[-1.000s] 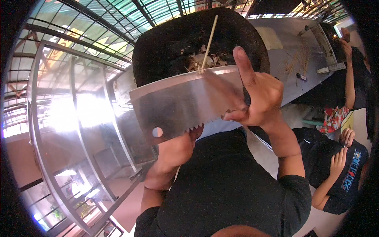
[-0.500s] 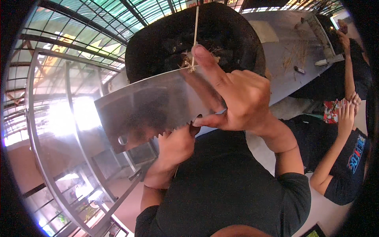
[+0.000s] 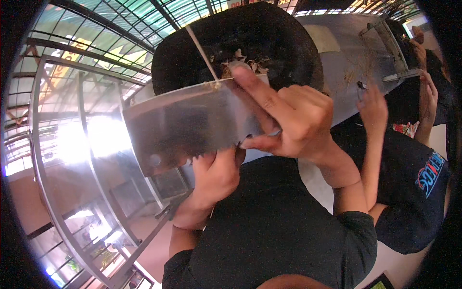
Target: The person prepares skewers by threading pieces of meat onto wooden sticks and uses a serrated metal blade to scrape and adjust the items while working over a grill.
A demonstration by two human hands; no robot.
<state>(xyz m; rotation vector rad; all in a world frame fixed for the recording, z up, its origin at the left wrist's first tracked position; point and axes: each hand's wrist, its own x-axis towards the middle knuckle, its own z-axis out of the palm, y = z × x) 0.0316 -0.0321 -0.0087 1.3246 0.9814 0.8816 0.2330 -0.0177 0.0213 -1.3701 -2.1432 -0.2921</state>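
Note:
My right hand (image 3: 303,123) grips a wide metal cleaver (image 3: 187,125) whose blade reaches to the left; the index finger lies stretched along the blade. Below the blade's notched near edge is my left hand (image 3: 216,178), closed, its fingers partly hidden by the cleaver. From behind the blade a thin pale stick (image 3: 202,52) runs up and to the left. Its lower part is hidden, in line with my left hand's side. Pale shavings (image 3: 245,62) lie in a large dark rounded container (image 3: 183,62) beyond the blade; a few cling to the cleaver's far edge.
A grey table (image 3: 344,58) with thin straws and a small dark object stretches to the right. Co-workers sit there, one hand (image 3: 373,108) over the table edge. A metal frame (image 3: 82,144) stands at the left, before a wire-mesh wall (image 3: 110,33).
The stick's far end has swung left and now slants. The cleaver has shifted slightly and its far left corner has risen. A co-worker's hand has moved up to the table.

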